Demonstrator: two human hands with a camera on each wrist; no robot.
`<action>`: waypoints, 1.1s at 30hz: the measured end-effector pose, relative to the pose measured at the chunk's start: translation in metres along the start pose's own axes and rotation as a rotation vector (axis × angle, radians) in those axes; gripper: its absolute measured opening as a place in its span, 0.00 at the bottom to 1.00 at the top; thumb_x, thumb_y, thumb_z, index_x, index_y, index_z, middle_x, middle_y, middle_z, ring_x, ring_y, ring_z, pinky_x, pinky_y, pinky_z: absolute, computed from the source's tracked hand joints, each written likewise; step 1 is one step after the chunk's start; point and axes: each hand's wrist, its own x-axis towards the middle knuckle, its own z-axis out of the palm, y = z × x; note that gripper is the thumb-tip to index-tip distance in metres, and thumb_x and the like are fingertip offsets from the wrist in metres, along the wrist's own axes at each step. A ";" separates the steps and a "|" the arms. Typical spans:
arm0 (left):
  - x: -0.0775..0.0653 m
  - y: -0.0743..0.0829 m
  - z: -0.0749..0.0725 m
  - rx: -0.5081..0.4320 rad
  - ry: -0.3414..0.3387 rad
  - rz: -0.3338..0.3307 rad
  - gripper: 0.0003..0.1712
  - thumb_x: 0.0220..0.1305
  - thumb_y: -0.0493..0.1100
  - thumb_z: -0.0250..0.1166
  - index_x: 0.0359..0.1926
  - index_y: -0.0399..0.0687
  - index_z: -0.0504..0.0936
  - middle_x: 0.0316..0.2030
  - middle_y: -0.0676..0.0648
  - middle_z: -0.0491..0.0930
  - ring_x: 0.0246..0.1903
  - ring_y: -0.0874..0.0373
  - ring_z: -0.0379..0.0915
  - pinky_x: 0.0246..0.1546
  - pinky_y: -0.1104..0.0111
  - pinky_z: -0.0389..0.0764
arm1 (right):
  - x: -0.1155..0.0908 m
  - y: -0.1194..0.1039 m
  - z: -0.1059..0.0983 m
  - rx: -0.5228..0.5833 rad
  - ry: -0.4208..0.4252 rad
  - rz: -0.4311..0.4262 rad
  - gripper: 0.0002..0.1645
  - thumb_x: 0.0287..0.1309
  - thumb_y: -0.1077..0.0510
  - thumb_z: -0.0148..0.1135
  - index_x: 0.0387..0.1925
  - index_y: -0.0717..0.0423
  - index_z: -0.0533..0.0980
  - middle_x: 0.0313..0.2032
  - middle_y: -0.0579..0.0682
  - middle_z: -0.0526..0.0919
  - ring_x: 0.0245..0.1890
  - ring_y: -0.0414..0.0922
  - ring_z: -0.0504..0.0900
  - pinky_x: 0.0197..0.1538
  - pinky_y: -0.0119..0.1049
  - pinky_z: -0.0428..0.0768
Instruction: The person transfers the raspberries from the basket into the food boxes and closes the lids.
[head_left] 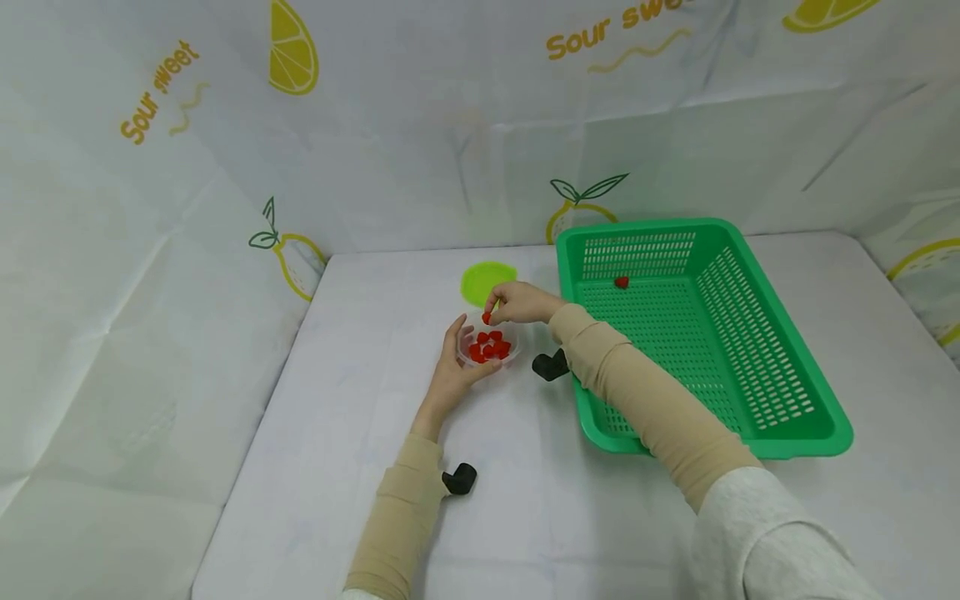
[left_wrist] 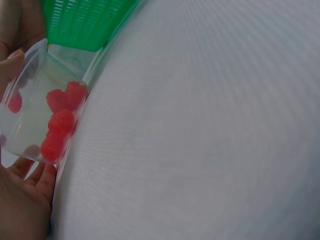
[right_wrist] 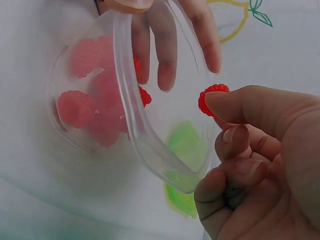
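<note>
A clear plastic bowl (head_left: 516, 340) with several red raspberries (head_left: 489, 350) inside sits on the white table. My left hand (head_left: 453, 368) grips the bowl's sides, thumb at the near side and fingers around the left. Just over the bowl's far rim, my right hand (head_left: 521, 302) pinches one raspberry (right_wrist: 212, 99) between thumb and forefinger. In the right wrist view that berry is beside the rim, above the bowl's opening. Through the clear wall in the left wrist view, raspberries (left_wrist: 62, 121) lie at the bottom of the bowl (left_wrist: 35, 120).
A green plastic basket (head_left: 795, 367) stands to the right, with one raspberry (head_left: 622, 282) in its far left corner; my right forearm crosses its near left side. A yellow-green lid-like disc (head_left: 480, 283) lies behind the bowl. A printed cloth wall (head_left: 420, 167) rises at the back.
</note>
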 end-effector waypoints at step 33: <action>0.014 -0.031 0.003 0.026 0.056 0.068 0.55 0.50 0.52 0.71 0.71 0.62 0.46 0.67 0.52 0.59 0.69 0.54 0.54 0.68 0.52 0.59 | -0.002 -0.004 0.003 -0.173 -0.082 -0.021 0.14 0.59 0.57 0.56 0.47 0.56 0.75 0.33 0.49 0.75 0.34 0.44 0.71 0.37 0.32 0.71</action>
